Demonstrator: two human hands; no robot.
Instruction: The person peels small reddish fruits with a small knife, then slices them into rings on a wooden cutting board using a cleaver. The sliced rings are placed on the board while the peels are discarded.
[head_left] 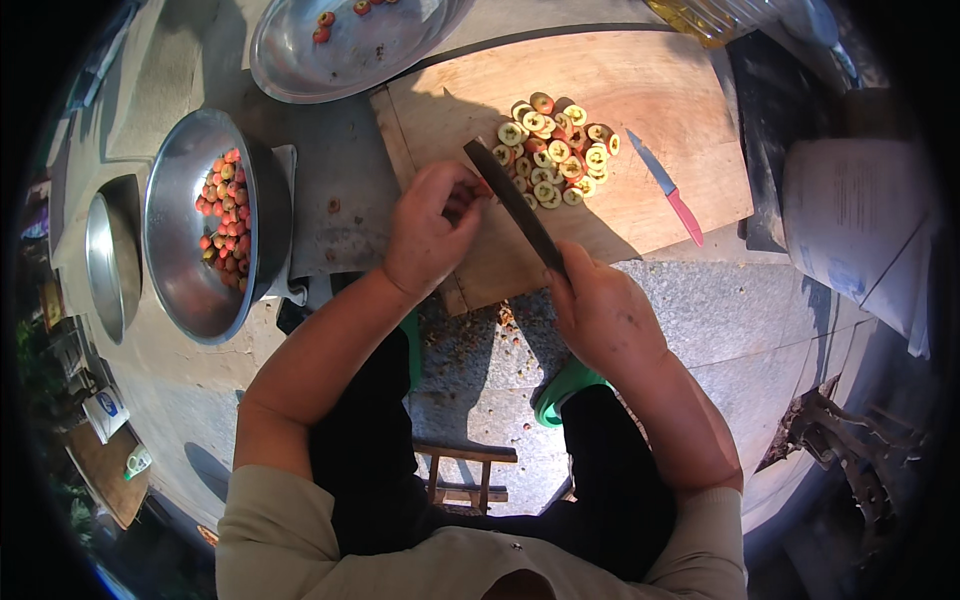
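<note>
My right hand (608, 312) grips the handle of a large dark-bladed kitchen knife (515, 205), seen mostly along its spine. The blade slants up and left over the wooden cutting board (660, 95). Left of the blade, my left hand (435, 225) is closed, its fingertips pinching a small red fruit (484, 188) that is mostly hidden by fingers and blade. Just right of the blade lies a heap of round fruit slices (558, 152), pale yellow-green inside with red skin. A small paring knife (668, 187) with a red handle rests on the board's right side.
A steel basin (165, 225) of whole red fruits (225, 215) stands left. Behind it sits another steel basin (290, 70) with several fruits. A white sack (860, 220) is at right, near a clear container of yellow liquid (700, 18). Scraps (505, 325) litter the ground below the board.
</note>
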